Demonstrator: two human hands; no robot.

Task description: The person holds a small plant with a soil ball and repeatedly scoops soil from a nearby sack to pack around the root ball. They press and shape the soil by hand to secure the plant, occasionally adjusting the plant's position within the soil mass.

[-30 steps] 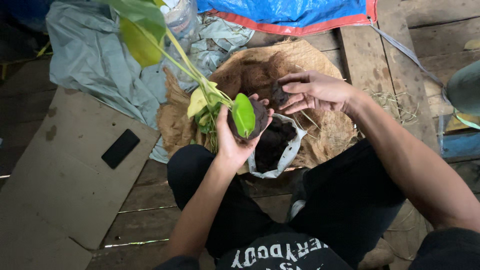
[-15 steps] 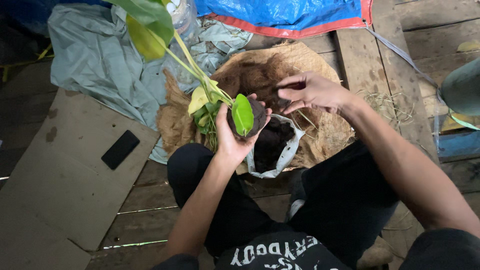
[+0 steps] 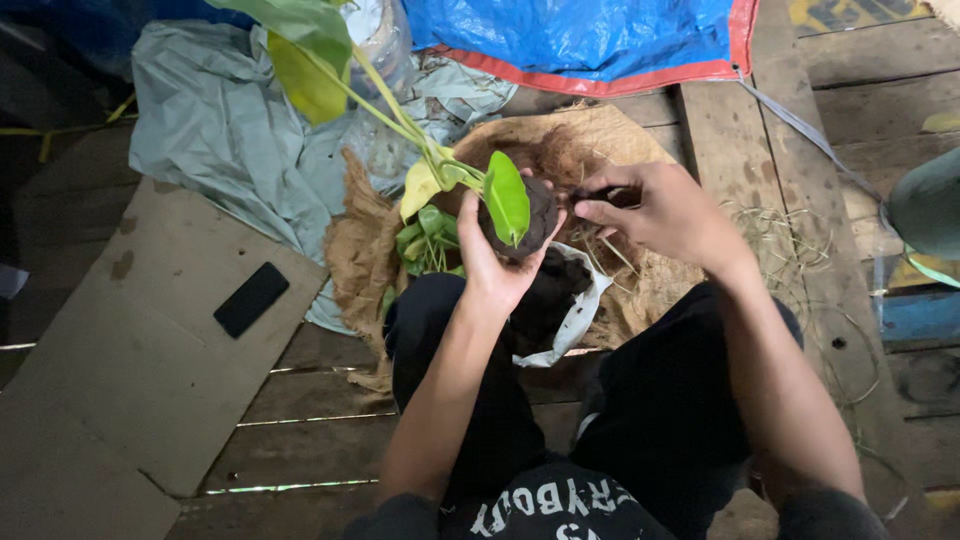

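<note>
My left hand cups a dark ball of soil at the root of a green leafy plant, whose long stems lean up and to the left. My right hand is just to the right of the ball, fingers pinched on a small dark clump of soil and touching the ball's side. Below the hands, between my knees, lies a white bag filled with dark soil.
A brown coconut-fibre sheet lies under the hands on a wooden plank floor. A grey plastic sheet and a blue tarp are behind. A cardboard piece with a black phone lies left.
My right hand has moved left and closer to the soil ball, now touching it. My left hand keeps holding the plant in about the same place.
</note>
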